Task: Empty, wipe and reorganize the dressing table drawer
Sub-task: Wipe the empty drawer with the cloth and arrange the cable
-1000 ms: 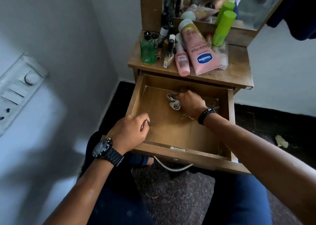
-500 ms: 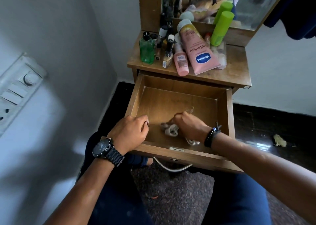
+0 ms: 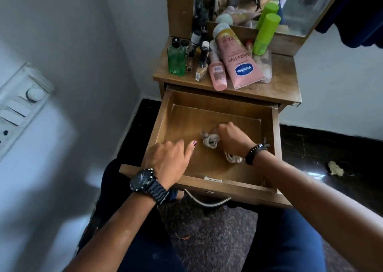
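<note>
Right hand [image 3: 232, 139] grips a bunched rag [image 3: 210, 140] mid-drawer [image 3: 275, 131]; left hand [image 3: 170, 157], loosely curled, holds nothing at the front-left corner; a hard push might tip crowded bottles [image 3: 215, 71] on the surface

The right hand [image 3: 234, 141] covers most of the cloth [image 3: 210, 140] in the middle of the frame, and its fingers are tucked out of sight beneath it. The left hand [image 3: 169, 157] hides the drawer [image 3: 228, 185] rim's lower left corner. At the top edge, the mirror [image 3: 294, 8] is cut off. On the worktop [image 3: 279, 89], the small bottles [image 3: 196, 42] behind the pink tube [image 3: 238, 62] overlap, their labels too small to read. A pale scrap [image 3: 335, 168] at right is blurred.
</note>
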Available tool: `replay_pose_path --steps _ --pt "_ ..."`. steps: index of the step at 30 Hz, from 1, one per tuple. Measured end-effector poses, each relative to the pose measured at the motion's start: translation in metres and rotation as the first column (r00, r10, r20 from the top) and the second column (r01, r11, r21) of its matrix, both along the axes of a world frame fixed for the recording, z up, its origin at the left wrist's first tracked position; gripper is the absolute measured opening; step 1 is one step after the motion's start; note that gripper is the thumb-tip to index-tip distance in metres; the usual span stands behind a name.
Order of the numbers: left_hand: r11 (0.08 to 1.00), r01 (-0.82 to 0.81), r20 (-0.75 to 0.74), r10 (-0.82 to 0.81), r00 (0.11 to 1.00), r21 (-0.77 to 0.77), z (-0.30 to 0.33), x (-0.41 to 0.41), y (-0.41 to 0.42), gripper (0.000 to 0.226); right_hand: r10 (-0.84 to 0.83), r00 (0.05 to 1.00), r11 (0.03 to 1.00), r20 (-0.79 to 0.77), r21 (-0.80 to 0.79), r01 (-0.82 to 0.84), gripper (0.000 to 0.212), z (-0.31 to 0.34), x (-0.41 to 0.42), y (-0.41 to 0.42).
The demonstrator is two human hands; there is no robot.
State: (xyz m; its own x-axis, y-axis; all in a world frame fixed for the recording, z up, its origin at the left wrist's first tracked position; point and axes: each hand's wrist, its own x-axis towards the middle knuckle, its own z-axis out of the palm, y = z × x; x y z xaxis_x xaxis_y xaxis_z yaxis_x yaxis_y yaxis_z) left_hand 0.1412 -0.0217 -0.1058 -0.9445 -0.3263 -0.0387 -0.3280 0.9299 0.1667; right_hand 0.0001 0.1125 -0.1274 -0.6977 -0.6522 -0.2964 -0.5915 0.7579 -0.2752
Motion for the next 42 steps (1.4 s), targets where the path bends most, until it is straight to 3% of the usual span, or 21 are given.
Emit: replay_pose_path --steps 2,4,9,12,15,20,22,26,28,32,36,38,42 --pt "0.999 -0.024 -0.037 0.025 0.999 0.023 -0.006 0.002 -0.001 0.061 0.097 0.979 0.995 0.179 0.012 -0.101 0.023 -0.001 0.022 0.012" --pt "0.998 -0.03 -0.045 0.033 0.998 0.057 -0.011 0.004 -0.004 0.059 0.161 0.955 0.982 0.25 0.051 -0.179 0.024 0.0 0.041 0.022" --pt "0.998 -0.027 -0.051 0.03 0.998 0.058 -0.007 0.005 -0.003 0.047 0.153 0.977 0.986 0.147 0.049 -0.161 0.032 0.004 0.036 0.016" --pt "0.998 -0.036 -0.033 0.038 0.999 0.057 -0.006 0.005 -0.004 0.047 -0.043 0.995 0.998 -0.089 0.031 0.046 0.028 0.005 -0.001 0.004" --pt "0.996 -0.039 -0.024 0.041 0.999 0.08 -0.007 0.005 -0.003 0.047 -0.214 0.961 0.977 -0.172 -0.018 0.215 0.029 0.007 -0.031 -0.007" --pt "0.998 -0.038 -0.038 0.04 0.998 0.05 -0.001 0.006 -0.002 0.045 -0.125 0.968 0.99 -0.218 0.037 0.137 0.029 0.009 -0.027 -0.004" --pt "0.998 -0.025 -0.044 0.027 0.999 0.052 0.003 0.007 -0.002 0.042 -0.061 0.989 0.997 -0.136 0.045 0.067 0.025 0.004 -0.015 0.012" --pt "0.996 0.005 -0.085 0.003 0.996 0.093 0.004 0.008 0.001 0.034 0.152 0.972 0.987 0.178 0.017 -0.157 0.024 -0.002 0.027 0.047" --pt "0.995 0.01 -0.088 -0.002 0.996 0.1 0.003 0.008 0.0 0.033 0.191 0.956 0.98 0.221 0.014 -0.199 0.025 -0.002 0.04 0.056" --pt "0.996 0.016 -0.087 -0.008 0.996 0.089 0.0 0.008 -0.002 0.037 0.134 0.985 0.991 0.108 0.003 -0.135 0.03 0.003 0.03 0.05" --pt "0.994 0.029 -0.088 -0.02 0.996 0.104 -0.003 0.008 -0.005 0.036 -0.102 0.977 0.992 -0.187 0.057 0.115 0.028 0.008 -0.02 0.03" --pt "0.993 0.037 -0.094 -0.027 0.995 0.109 -0.003 0.007 -0.004 0.037 -0.115 0.949 0.988 -0.295 0.066 0.141 0.031 0.005 -0.039 0.025" --pt "0.984 0.089 -0.102 -0.074 0.992 0.152 -0.006 0.006 -0.007 0.044 -0.059 0.938 0.992 -0.341 0.084 0.093 0.032 -0.004 -0.038 0.032"
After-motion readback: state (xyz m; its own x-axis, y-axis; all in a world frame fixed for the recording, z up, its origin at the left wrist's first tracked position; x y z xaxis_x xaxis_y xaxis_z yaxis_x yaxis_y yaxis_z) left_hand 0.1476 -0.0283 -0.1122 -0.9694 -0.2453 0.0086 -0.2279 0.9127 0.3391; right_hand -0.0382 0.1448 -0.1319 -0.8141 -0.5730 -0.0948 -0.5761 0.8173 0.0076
